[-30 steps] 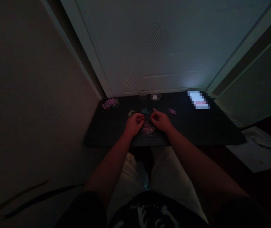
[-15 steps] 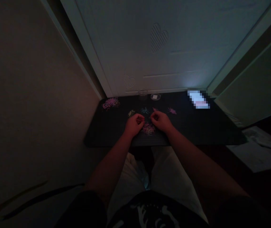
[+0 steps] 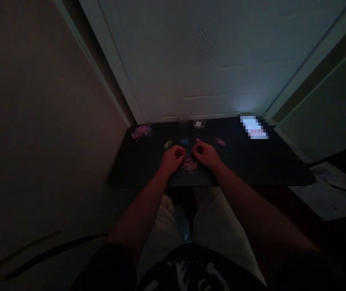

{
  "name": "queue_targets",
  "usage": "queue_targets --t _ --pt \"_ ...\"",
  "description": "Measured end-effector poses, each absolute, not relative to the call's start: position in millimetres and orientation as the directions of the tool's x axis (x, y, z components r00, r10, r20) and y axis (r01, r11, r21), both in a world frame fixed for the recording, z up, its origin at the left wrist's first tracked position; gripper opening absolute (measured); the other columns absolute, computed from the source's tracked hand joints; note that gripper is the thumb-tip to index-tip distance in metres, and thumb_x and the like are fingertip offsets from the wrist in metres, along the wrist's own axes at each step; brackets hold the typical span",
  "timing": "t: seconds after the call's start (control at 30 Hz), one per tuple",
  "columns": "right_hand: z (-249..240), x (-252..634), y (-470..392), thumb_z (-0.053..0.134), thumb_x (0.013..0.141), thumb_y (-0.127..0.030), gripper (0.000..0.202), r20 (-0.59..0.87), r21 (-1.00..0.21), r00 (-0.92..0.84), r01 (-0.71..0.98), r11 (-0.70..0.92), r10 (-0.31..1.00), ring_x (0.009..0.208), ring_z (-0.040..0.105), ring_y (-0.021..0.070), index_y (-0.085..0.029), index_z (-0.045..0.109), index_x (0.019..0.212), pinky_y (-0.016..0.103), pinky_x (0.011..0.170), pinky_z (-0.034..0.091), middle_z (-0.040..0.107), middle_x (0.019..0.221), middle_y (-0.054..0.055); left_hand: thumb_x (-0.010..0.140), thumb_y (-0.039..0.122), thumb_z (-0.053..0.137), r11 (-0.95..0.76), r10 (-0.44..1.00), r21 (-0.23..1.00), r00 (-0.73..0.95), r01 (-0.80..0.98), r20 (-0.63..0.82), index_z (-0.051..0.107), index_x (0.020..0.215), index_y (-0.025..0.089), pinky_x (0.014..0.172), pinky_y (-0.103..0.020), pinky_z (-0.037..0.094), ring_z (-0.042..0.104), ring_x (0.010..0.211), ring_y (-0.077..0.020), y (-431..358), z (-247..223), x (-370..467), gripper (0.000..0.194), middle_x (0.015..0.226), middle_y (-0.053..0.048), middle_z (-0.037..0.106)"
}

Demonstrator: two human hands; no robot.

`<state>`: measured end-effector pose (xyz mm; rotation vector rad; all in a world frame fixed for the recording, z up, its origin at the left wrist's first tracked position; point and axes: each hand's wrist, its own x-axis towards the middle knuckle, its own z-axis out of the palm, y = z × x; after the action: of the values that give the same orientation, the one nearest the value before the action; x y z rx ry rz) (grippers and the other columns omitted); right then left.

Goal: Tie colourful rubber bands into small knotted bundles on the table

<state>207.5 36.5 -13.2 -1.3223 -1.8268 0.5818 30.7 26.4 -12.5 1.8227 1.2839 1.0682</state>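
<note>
My left hand [image 3: 173, 158] is closed, its fingers pinched beside a mixed pile of small thin pieces [image 3: 190, 164]. Across from it my right hand [image 3: 205, 154] is closed too, thumb and finger pressed together just above the pile. What either hand holds is too small and dark to make out. Behind the hands lie a small yellowish pile [image 3: 168, 144], a blue pile [image 3: 185, 141] and a pink pile [image 3: 198, 140], which my right hand partly hides. A purple-pink pile [image 3: 220, 142] lies to the right.
A larger pink-purple pile [image 3: 141, 131] sits at the back left of the dark table [image 3: 251, 165]. A clear container [image 3: 183, 121] and a round clear lid [image 3: 199, 124] stand near the white door [image 3: 173, 76]. A bright, pixelated object [image 3: 254, 127] lies back right.
</note>
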Motion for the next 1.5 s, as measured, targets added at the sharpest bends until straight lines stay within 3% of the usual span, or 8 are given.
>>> queue_targets --t 0.7,1.5 --pt "-13.7 207.6 36.6 0.052 0.07 -0.023 0.009 0.321 -0.752 -0.14 0.564 0.342 0.937 0.055 0.049 0.0113 -0.017 0.059 0.071 0.023 0.054 0.038 0.058 0.064 0.0 0.07 0.016 0.066 -0.285 0.956 0.882 0.185 0.375 0.229 0.059 0.086 0.015 0.068 -0.025 0.05 0.062 0.072 -0.0111 26.8 -14.1 31.3 0.018 0.082 -0.003 0.066" --pt "-10.8 207.0 35.6 0.053 0.072 -0.025 0.011 0.303 -0.745 -0.13 0.586 0.32 0.944 0.055 0.05 0.0118 -0.017 0.06 0.073 0.024 0.053 0.038 0.058 0.063 0.001 0.083 0.033 0.051 -0.331 0.943 0.759 0.206 0.561 0.26 0.06 0.084 0.018 0.061 -0.023 0.042 0.057 0.066 -0.0118 22.3 -5.4 29.5 0.018 0.073 0.0 0.064"
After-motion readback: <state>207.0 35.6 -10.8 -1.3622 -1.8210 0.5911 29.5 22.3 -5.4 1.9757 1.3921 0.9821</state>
